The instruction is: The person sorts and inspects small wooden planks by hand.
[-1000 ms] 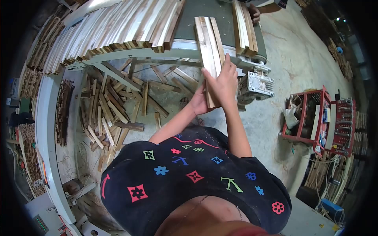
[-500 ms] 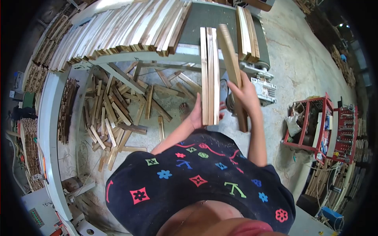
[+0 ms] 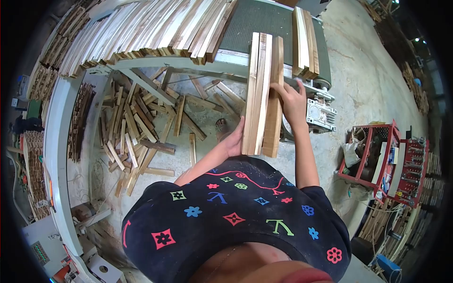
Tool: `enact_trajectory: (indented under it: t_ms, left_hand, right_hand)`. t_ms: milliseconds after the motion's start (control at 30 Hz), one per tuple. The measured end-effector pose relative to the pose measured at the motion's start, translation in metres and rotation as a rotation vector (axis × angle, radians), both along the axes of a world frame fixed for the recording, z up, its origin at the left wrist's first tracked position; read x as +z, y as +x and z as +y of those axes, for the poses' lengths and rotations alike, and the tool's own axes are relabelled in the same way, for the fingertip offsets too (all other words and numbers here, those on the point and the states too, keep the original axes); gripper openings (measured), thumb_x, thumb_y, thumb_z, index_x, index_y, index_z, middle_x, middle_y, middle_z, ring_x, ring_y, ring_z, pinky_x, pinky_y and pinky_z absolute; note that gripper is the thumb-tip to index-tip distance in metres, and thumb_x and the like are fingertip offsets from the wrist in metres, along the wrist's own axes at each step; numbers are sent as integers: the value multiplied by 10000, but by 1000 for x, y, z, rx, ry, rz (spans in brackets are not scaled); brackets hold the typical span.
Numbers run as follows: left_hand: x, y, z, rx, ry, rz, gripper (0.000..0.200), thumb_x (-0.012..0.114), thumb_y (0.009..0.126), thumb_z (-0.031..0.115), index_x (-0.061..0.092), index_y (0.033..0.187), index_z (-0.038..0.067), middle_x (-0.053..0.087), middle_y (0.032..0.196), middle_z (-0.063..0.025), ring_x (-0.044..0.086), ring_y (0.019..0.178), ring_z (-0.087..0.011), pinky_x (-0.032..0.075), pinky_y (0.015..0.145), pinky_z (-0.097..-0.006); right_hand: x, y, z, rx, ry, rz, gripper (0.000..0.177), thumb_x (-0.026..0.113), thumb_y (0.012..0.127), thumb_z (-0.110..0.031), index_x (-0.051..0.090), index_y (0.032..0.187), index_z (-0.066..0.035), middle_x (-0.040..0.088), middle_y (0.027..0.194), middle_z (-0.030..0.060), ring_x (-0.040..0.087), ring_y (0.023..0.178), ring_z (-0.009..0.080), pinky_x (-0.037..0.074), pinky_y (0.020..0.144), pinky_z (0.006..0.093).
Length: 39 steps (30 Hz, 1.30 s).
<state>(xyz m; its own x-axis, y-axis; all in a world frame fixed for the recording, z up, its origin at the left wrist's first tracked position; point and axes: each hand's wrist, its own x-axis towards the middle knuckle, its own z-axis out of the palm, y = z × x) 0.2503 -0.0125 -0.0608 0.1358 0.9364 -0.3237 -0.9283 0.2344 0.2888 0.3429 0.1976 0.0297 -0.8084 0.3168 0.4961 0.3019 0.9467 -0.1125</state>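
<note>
My left hand (image 3: 234, 140) holds a bundle of pale wooden strips (image 3: 256, 94) upright in front of my chest, palm against the left side. Its fingers are hidden behind the wood. Flush with the bundle's right side stands another, browner wooden strip (image 3: 273, 120). My right hand (image 3: 293, 104) is at this strip, one digit touching its face while another points up apart from it. Beyond the bundle, a long row of wooden strips (image 3: 155, 33) lies on the green conveyor belt (image 3: 255, 26), with a few more strips (image 3: 304, 42) at its right end.
Under the conveyor frame (image 3: 198, 68), loose wood offcuts (image 3: 137, 127) are heaped on the concrete floor. A motor (image 3: 321, 113) juts out beside my right hand. To the right stands a red tool cart (image 3: 373, 155). A white metal post (image 3: 61, 141) rises at left.
The brown strip was tilted away from the bundle and now stands alongside it. My right hand's fingers have spread. The bundle has shifted slightly right, and the left fingertips are now hidden.
</note>
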Motion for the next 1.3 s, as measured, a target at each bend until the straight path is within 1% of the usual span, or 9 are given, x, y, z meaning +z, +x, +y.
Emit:
enact_trajectory:
  t_ms: [100, 200, 433, 533, 633, 767, 833, 967, 1300]
  left_hand:
    - [-12, -2, -4, -36, 79, -110, 967, 349, 913, 786, 306, 1564, 72, 432, 1528, -192, 479, 1386, -309, 438, 1122, -474]
    - [-3, -4, -2, -51, 139, -168, 996, 350, 902, 799, 260, 1583, 78, 417, 1520, -250, 459, 1397, -349, 386, 1161, -485]
    - [-15, -9, -7, -85, 115, -171, 1001, 353, 883, 813, 304, 1563, 80, 480, 1474, -204, 484, 1372, -349, 445, 1098, -532]
    - [-1, -7, -1, -74, -38, -58, 983, 357, 878, 825, 393, 1513, 76, 560, 1394, -187, 582, 1259, -363, 487, 1042, -550]
    - [-6, -9, -8, -37, 67, -462, 1094, 307, 857, 867, 287, 1568, 35, 413, 1514, -265, 445, 1386, -406, 329, 1179, -549]
    - [-30, -9, -11, -88, 177, -535, 1065, 324, 893, 832, 296, 1557, -1, 410, 1524, -251, 458, 1375, -394, 324, 1176, -546]
    - [-16, -6, -6, -104, 84, -82, 994, 378, 924, 772, 307, 1550, 3, 417, 1517, -249, 478, 1357, -378, 344, 1173, -526]
    - [-12, 1, -7, -63, 139, -117, 917, 394, 960, 704, 275, 1558, 19, 378, 1547, -227, 430, 1403, -342, 359, 1174, -502]
    - [0, 0, -7, -82, 19, -90, 805, 378, 1002, 637, 265, 1572, 79, 399, 1563, -126, 437, 1422, -273, 390, 1167, -484]
  right_hand:
    - [-13, -12, -6, 40, -318, 107, 407, 590, 868, 41, 632, 1247, -100, 715, 1163, 117, 669, 1087, 307, 435, 1056, 440]
    - [-17, -21, -25, -149, -1024, 417, 412, 616, 934, -93, 572, 1344, -105, 693, 1220, 141, 686, 1065, 302, 466, 1011, 438]
    - [37, -72, -14, 358, -118, 150, 472, 584, 994, -408, 608, 1312, -60, 693, 1192, 190, 667, 1122, 318, 391, 1106, 461]
    - [12, -112, -11, 958, 17, -317, 600, 482, 976, -619, 645, 1133, -63, 701, 879, 161, 694, 926, 349, 421, 1060, 504]
    - [31, -129, -8, 1022, 231, -790, 699, 405, 946, -720, 628, 1009, -61, 659, 751, 121, 693, 813, 339, 486, 945, 513]
    - [75, -111, -4, 354, 162, -87, 604, 510, 951, -649, 610, 1001, -55, 673, 789, 155, 682, 775, 368, 541, 745, 465]
    - [90, -90, -8, 17, -35, -86, 532, 532, 976, -565, 578, 1025, -38, 669, 763, 174, 689, 776, 385, 542, 708, 484]
    - [61, -55, -12, -488, -475, -68, 488, 482, 1021, -473, 536, 1122, 1, 694, 847, 264, 679, 855, 473, 531, 734, 556]
    - [6, -50, -19, -411, -867, -4, 572, 402, 1044, -499, 566, 1275, -2, 683, 1038, 322, 613, 1054, 528, 495, 891, 544]
